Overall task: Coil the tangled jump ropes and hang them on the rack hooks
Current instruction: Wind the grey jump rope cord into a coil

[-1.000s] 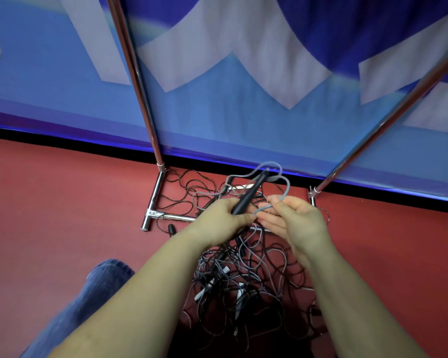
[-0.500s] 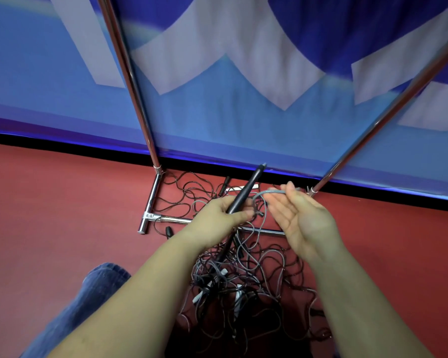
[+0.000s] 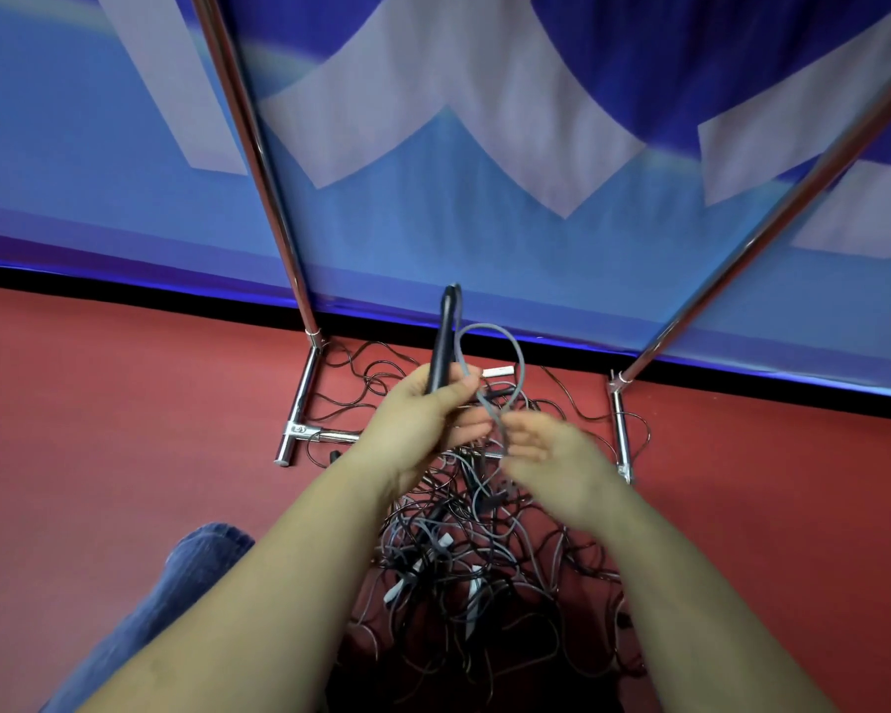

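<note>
Hands: left [image 3: 423,419] grips black handle [image 3: 444,342]; right [image 3: 551,455] blurred, grip unclear, beside grey loop [image 3: 520,362].

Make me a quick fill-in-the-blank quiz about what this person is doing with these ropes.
1. The left hand grips a black ____.
2. The grey rope above the hands forms a ____.
3. The tangled pile lies on a ____ floor.
4. The rack's poles are made of shiny ____.

Missing words: handle; loop; red; metal

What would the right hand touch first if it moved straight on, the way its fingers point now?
Probably the grey rope that hangs from the loop by the left hand; the right hand is blurred, so depth is unclear.
</note>
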{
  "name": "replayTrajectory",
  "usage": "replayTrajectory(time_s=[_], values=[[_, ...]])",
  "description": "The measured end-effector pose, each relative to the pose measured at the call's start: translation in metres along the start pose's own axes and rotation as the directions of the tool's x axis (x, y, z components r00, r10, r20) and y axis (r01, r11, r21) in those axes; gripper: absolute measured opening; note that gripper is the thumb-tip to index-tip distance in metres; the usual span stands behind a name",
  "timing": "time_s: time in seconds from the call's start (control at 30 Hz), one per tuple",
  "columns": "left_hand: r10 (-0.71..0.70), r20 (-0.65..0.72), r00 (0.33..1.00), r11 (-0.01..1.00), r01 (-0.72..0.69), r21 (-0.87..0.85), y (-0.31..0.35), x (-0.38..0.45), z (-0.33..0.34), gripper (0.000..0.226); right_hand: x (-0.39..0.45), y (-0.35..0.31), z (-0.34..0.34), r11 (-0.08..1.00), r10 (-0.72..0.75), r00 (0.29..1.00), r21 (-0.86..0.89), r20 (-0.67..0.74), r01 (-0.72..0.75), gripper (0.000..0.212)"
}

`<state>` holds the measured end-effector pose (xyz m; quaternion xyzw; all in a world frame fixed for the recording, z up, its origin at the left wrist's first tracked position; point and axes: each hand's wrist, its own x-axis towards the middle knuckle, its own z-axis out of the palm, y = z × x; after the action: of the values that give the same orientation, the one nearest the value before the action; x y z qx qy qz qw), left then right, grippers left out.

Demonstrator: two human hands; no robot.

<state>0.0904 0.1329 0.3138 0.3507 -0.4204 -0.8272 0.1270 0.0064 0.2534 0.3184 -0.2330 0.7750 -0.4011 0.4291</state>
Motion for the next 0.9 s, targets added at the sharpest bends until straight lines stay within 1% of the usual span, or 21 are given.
replayTrajectory(time_s=[0.07, 0.1, 0.13, 0.2, 0.23, 0.27, 0.3, 0.33, 0.37, 0.4, 0.43, 0.5, 0.57, 0.63, 0.67, 0.7, 0.77, 0.8, 0.83, 0.87, 0.9], values=[[-0.022, -0.011, 1.000, 0.995, 0.021, -0.098, 0.003, 0.000, 0.000, 0.010, -0.001, 0.006, 0.007, 0.974, -0.019, 1.000, -0.224, 0.024, 0.024, 0.023], [-0.024, -0.017, 1.000, 0.992, 0.021, -0.128, 0.005, 0.000, 0.001, 0.011, -0.002, 0.006, 0.007, 0.968, -0.022, 1.000, -0.250, -0.013, 0.019, 0.015], [-0.020, -0.017, 1.000, 0.988, 0.017, -0.153, 0.007, -0.001, 0.001, 0.011, -0.002, 0.005, 0.006, 0.974, -0.023, 0.998, -0.226, -0.061, 0.009, 0.015], [-0.010, 0.008, 1.000, 0.992, 0.011, -0.127, 0.007, 0.001, -0.002, 0.013, 0.001, 0.001, 0.004, 1.000, 0.024, 0.993, -0.010, -0.115, -0.025, 0.021], [-0.010, 0.021, 1.000, 0.998, 0.011, -0.067, 0.005, 0.002, -0.005, 0.015, 0.000, -0.003, 0.003, 0.990, 0.057, 0.992, 0.137, -0.109, -0.042, 0.022], [-0.006, 0.039, 0.999, 0.998, 0.004, 0.060, 0.003, 0.001, -0.008, 0.016, 0.000, -0.007, 0.001, 0.956, 0.088, 0.992, 0.287, -0.093, -0.058, 0.022], [-0.003, 0.057, 0.998, 0.966, -0.012, 0.260, 0.000, 0.000, -0.010, 0.019, -0.001, -0.011, 0.000, 0.896, 0.114, 0.990, 0.439, -0.079, -0.068, 0.022], [-0.025, 0.089, 0.996, 0.891, -0.018, 0.454, -0.003, -0.002, -0.012, 0.026, 0.000, -0.012, -0.002, 0.805, 0.139, 0.988, 0.589, -0.071, -0.071, 0.022], [-0.067, 0.117, 0.991, 0.805, -0.016, 0.594, -0.006, -0.005, -0.012, 0.032, 0.001, -0.013, -0.006, 0.687, 0.162, 0.985, 0.724, -0.063, -0.066, 0.021], [-0.112, 0.135, 0.985, 0.753, -0.005, 0.658, -0.008, -0.008, -0.010, 0.035, 0.001, -0.013, -0.009, 0.561, 0.181, 0.982, 0.826, -0.055, -0.057, 0.020], [-0.150, 0.162, 0.975, 0.755, 0.007, 0.656, -0.008, -0.011, -0.008, 0.035, 0.002, -0.014, -0.012, 0.453, 0.196, 0.979, 0.890, -0.048, -0.047, 0.019], [-0.189, 0.222, 0.956, 0.809, 0.024, 0.588, -0.007, -0.014, -0.003, 0.029, 0.002, -0.014, -0.018, 0.307, 0.219, 0.975, 0.951, -0.047, -0.023, 0.019], [-0.198, 0.260, 0.945, 0.867, 0.045, 0.496, -0.005, -0.014, 0.000, 0.020, 0.004, -0.013, -0.022, 0.249, 0.225, 0.972, 0.969, -0.066, 0.008, 0.019], [-0.184, 0.239, 0.953, 0.924, 0.085, 0.373, -0.006, -0.012, 0.002, 0.013, 0.006, -0.012, -0.025, 0.309, 0.204, 0.977, 0.951, -0.060, -0.006, 0.021], [-0.167, 0.207, 0.964, 0.949, 0.099, 0.301, -0.006, -0.011, 0.002, 0.011, 0.006, -0.011, -0.025, 0.397, 0.190, 0.981, 0.917, -0.039, -0.040, 0.022], [-0.144, 0.161, 0.976, 0.970, 0.107, 0.219, -0.005, -0.010, 0.003, 0.009, 0.005, -0.011, -0.022, 0.527, 0.179, 0.984, 0.845, -0.009, -0.088, 0.023], [-0.101, 0.055, 0.993, 0.994, 0.098, 0.057, -0.002, -0.006, 0.003, 0.006, 0.002, -0.007, -0.013, 0.834, 0.167, 0.984, 0.523, 0.066, -0.177, 0.023], [-0.081, 0.010, 0.997, 0.997, 0.081, -0.005, -0.002, -0.005, 0.002, 0.006, 0.000, -0.006, -0.007, 0.929, 0.158, 0.980, 0.317, 0.120, -0.189, 0.020], [-0.060, -0.024, 0.998, 0.997, 0.059, -0.055, -0.001, -0.003, 0.001, 0.007, -0.003, -0.006, -0.001, 0.970, 0.151, 0.970, 0.160, 0.192, -0.183, 0.016], [-0.044, -0.047, 0.998, 0.995, 0.039, -0.096, -0.001, -0.002, -0.001, 0.007, -0.005, -0.005, 0.005, 0.982, 0.143, 0.956, 0.085, 0.255, -0.170, 0.012], [-0.030, -0.060, 0.998, 0.992, 0.022, -0.122, -0.001, 0.000, -0.002, 0.008, -0.006, -0.005, 0.009, 0.984, 0.132, 0.948, 0.079, 0.289, -0.161, 0.009]])
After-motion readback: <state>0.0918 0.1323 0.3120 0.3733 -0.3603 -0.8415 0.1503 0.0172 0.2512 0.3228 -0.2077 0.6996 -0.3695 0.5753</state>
